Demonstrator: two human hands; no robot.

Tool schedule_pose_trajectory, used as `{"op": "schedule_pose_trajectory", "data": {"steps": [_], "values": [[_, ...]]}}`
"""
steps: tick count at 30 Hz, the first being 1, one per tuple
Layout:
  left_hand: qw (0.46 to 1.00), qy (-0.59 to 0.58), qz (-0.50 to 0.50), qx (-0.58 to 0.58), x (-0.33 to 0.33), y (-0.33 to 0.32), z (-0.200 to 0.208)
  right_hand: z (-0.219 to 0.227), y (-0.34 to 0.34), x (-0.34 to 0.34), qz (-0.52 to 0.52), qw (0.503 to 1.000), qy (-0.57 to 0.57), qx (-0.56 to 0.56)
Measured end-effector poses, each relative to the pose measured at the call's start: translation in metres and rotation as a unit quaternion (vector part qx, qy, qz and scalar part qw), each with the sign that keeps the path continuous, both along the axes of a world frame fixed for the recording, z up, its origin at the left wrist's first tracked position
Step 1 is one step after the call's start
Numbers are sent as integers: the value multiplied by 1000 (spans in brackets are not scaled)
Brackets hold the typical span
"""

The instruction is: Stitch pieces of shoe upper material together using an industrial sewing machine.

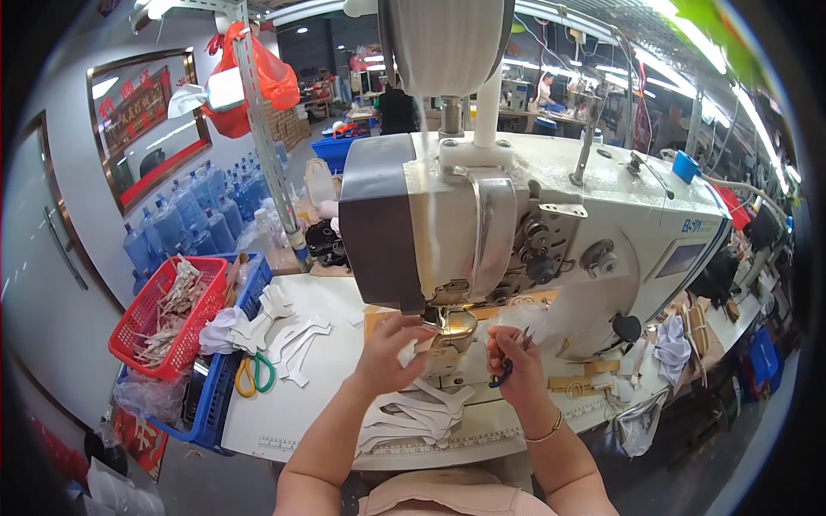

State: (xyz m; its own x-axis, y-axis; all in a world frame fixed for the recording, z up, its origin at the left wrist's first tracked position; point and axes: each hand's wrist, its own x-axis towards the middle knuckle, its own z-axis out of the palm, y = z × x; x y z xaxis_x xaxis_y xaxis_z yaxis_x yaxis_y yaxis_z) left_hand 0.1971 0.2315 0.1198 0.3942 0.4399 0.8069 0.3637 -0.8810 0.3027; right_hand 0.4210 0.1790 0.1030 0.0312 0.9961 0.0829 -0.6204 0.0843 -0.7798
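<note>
A post-bed sewing machine point(551, 224) stands in front of me, its needle area over a lit metal post top point(456, 327). My left hand point(391, 351) is just left of the post, fingers bent around a small white piece point(411, 353) that they mostly hide. To the post's right, my right hand point(518, 365) is closed on small scissors point(501, 377); a dark blue handle shows below the fist and the tip sticks out above. Flat white Y-shaped cut pieces point(422, 411) lie in a loose pile on the table below my hands.
More white cut pieces point(297, 344) lie at left, beside scissors with yellow and green handles point(255, 375). A red basket point(163, 318) of scraps sits on a blue crate point(219, 400) at the table's left edge. Tape rolls point(585, 378) and cloth point(671, 348) are at right.
</note>
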Motion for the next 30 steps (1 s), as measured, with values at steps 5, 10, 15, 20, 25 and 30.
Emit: {"op": "schedule_pose_trajectory", "data": {"steps": [5,10,15,20,25,30], "values": [[798,-202,-154,-547,-9,21,0,0,-9,-14,-110,942,-292,121],[785,-177,-117,-582,8,6,5,21,-11,-18,-249,677,-560,408],[793,-180,-111,-572,10,5,-1,7,-6,-20,-279,526,-655,465],[770,-228,-146,-578,17,8,-7,11,-1,-20,-290,505,-664,469],[794,-292,-73,-528,27,7,-14,31,12,-20,-283,535,-678,417],[846,-298,-4,-442,40,1,-25,43,15,-15,-246,531,-716,379]]}}
